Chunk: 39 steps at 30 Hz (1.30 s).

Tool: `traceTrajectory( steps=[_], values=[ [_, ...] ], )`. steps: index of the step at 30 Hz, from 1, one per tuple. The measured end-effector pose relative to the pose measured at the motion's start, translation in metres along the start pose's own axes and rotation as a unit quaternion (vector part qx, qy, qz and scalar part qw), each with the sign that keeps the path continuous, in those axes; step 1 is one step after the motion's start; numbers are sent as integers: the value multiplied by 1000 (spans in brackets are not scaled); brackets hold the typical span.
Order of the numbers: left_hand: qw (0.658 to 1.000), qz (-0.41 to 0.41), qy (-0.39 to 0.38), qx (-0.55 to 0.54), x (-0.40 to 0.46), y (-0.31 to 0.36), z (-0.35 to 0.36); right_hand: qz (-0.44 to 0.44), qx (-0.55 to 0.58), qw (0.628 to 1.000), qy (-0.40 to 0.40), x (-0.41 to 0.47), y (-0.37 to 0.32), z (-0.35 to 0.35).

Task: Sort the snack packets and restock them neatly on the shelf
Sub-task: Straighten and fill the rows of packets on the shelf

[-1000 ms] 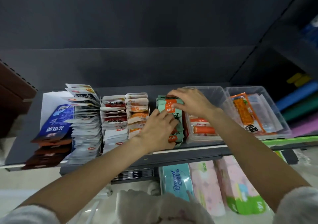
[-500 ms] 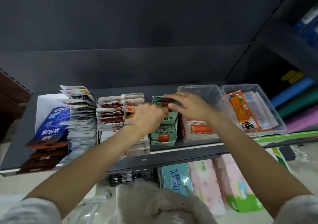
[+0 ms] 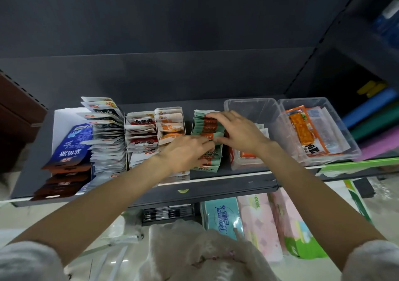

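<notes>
green packets (image 3: 199,127): row standing under both hands, on shelf (image 3: 237,173)
left hand (image 3: 185,153): fingers curling onto row's near packets, pinching them
right hand (image 3: 237,132): fingers lying spread over row's far packets, pressing

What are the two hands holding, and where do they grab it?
Both hands are on the green snack packets: right hand over the back top edges, left hand pinching one mid-row.

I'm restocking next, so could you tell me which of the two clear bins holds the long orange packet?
The right bin, at the shelf's end. Its orange packet lies lengthwise inside; the other bin sits beside the green packets.
</notes>
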<state>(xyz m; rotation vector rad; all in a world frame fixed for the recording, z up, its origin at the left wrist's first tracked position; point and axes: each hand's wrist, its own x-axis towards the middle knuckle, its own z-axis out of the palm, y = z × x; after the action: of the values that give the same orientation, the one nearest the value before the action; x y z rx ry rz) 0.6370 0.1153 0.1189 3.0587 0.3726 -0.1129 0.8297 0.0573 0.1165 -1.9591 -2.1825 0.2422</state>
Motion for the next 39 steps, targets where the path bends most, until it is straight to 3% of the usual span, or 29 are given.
traceTrajectory(
  steps=[3,7,12,20,27,33,36,39],
  values=[
    [999,38,33,10,8,3,-1,-2,-3,1000,-3,-1,3,1],
    [996,91,-2,20,8,-1,3,-5,-3,1000,-10,-1,6,2],
    [989,146,13,-1,3,-12,1,-8,2,1000,-13,-1,6,1],
    [987,55,-101,111,21,-5,-7,-19,4,1000,-5,-1,9,1],
    [987,60,-76,132,22,2,2,-31,11,999,0,-1,11,5],
    [989,92,29,115,17,-1,15,-34,24,999,10,-2,12,6],
    [989,107,-1,104,14,-6,14,-32,14,999,6,-2,13,7],
    [981,82,-48,168,9,-4,12,-28,9,1000,7,0,14,8]
  ],
)
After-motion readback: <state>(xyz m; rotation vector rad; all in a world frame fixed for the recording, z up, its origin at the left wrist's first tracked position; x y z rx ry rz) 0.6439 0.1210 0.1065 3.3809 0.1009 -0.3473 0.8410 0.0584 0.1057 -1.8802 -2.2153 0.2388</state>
